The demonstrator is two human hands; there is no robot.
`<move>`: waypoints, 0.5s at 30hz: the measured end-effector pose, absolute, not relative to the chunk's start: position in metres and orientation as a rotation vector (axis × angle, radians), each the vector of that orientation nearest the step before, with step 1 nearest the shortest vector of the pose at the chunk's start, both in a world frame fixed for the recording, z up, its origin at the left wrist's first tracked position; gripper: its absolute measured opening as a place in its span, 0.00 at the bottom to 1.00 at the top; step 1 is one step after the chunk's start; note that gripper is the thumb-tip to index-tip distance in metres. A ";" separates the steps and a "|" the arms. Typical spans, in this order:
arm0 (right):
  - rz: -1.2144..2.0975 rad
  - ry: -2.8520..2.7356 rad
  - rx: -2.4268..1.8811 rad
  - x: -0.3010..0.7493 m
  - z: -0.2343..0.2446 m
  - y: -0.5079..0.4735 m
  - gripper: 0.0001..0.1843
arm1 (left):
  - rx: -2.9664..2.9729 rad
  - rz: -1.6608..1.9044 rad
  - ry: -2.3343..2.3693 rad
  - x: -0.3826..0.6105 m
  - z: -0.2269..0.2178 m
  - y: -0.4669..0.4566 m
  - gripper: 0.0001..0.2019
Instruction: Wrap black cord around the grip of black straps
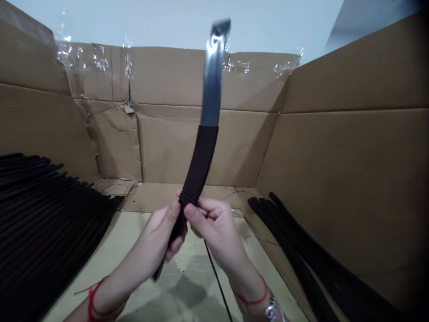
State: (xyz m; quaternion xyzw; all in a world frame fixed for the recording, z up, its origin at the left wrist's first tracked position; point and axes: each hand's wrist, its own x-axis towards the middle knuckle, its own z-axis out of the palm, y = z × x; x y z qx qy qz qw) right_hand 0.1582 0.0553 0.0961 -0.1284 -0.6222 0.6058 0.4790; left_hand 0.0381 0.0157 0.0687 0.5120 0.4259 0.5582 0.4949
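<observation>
I hold a long curved metal strip (212, 76) upright in front of me. Its lower part is covered by a dark ribbed fabric sleeve (200, 161); the upper part is bare shiny metal. My left hand (163, 232) is wrapped round the strip's lower section, thumb against the sleeve. My right hand (214, 226) pinches the sleeve's bottom edge with thumb and fingers, right beside the left thumb. Both wrists carry red string bracelets.
Cardboard walls (351, 147) enclose the work surface on three sides, patched with clear tape. A large stack of black strips (43, 223) lies at the left. Several more black strips (301, 250) lean along the right wall. A thin black line crosses the pale table (134, 250).
</observation>
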 end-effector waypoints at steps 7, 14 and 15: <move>1.385 -1.384 -0.421 0.157 0.092 0.055 0.18 | 1.353 1.589 1.063 0.040 0.064 0.019 0.25; 1.363 -1.472 -0.446 0.162 0.097 0.056 0.14 | 1.149 1.206 0.740 0.035 0.068 0.017 0.31; 1.315 -1.459 -0.458 0.162 0.098 0.056 0.13 | 1.162 1.285 0.767 0.035 0.068 0.016 0.29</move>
